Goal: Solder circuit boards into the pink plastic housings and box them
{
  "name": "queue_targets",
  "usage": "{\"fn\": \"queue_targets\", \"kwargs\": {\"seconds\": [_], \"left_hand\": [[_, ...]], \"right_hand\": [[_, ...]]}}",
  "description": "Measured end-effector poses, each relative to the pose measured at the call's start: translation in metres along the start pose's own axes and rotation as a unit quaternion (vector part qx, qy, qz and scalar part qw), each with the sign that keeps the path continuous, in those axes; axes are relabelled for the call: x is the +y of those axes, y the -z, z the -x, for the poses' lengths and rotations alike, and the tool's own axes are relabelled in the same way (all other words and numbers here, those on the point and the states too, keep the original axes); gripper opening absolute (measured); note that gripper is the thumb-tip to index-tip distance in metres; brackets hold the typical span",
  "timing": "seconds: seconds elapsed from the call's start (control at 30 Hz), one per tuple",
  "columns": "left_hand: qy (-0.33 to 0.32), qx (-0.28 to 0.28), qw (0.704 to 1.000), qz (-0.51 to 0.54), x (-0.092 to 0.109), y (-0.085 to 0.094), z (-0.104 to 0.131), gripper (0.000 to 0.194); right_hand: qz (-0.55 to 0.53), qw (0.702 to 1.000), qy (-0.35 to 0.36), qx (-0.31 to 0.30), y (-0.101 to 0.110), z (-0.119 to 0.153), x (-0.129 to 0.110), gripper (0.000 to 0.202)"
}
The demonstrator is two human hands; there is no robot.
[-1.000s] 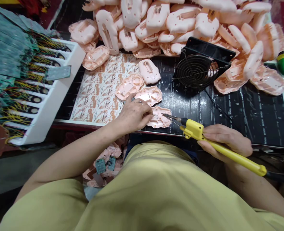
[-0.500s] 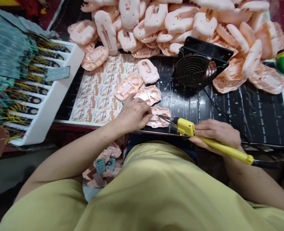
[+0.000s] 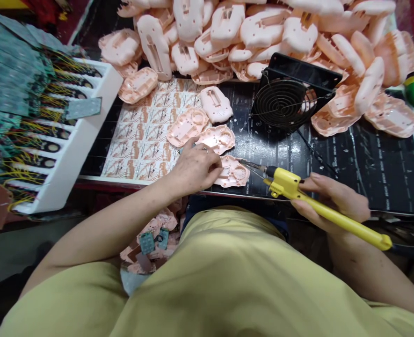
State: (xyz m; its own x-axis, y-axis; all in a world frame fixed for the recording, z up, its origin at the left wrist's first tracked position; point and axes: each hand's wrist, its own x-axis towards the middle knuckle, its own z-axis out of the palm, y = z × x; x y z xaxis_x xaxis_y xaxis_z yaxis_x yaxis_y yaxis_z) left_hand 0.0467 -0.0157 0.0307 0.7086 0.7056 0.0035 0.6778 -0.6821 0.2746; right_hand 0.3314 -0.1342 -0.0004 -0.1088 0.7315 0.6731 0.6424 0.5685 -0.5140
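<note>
My right hand [image 3: 336,196] is wrapped round a yellow soldering iron [image 3: 287,184] with a solder feed at its front. The iron's tip points left, just over the right end of a pink plastic shell half [image 3: 235,172] lying open side up at the table's front edge. At that shell's left end my left hand [image 3: 195,166] is closed in a pinch, and whatever sits between its fingertips is too small to make out. Beyond its knuckles lie another open shell half [image 3: 222,139], a third one [image 3: 187,126] and a shell [image 3: 216,104] with its outer side up.
A black fan [image 3: 286,98] stands behind the iron. Pink shells [image 3: 228,23] are heaped along the back. A white foam rack [image 3: 76,145] with wired green circuit boards [image 3: 13,70] is at left. Printed sheets [image 3: 136,140] cover the table's left part.
My right hand has drawn the soldering iron back to the right, so its tip has moved from the shell's middle to its right end. My left hand has stayed in place.
</note>
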Motion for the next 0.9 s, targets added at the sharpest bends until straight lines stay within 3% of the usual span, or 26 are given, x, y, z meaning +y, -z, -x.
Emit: {"fn": "queue_targets", "kwargs": {"seconds": [0.27, 0.47, 0.7, 0.9], "left_hand": [[-0.006, 0.027, 0.998, 0.062, -0.006, -0.006, 0.006, 0.015], [-0.027, 0.0, 0.998, 0.049, -0.006, -0.007, 0.008, 0.019], [-0.026, -0.018, 0.999, 0.031, -0.002, -0.004, 0.005, 0.019], [-0.02, -0.026, 0.999, 0.02, 0.001, -0.001, 0.004, 0.017]], "right_hand": [[-0.13, 0.99, 0.028, -0.043, 0.0, -0.002, -0.003, 0.046], [-0.046, 0.996, 0.044, -0.068, 0.003, 0.002, -0.009, 0.054], [-0.112, 0.988, 0.083, -0.071, -0.011, -0.005, -0.009, 0.029], [-0.108, 0.985, 0.111, -0.08, -0.008, -0.012, -0.007, 0.028]]}}
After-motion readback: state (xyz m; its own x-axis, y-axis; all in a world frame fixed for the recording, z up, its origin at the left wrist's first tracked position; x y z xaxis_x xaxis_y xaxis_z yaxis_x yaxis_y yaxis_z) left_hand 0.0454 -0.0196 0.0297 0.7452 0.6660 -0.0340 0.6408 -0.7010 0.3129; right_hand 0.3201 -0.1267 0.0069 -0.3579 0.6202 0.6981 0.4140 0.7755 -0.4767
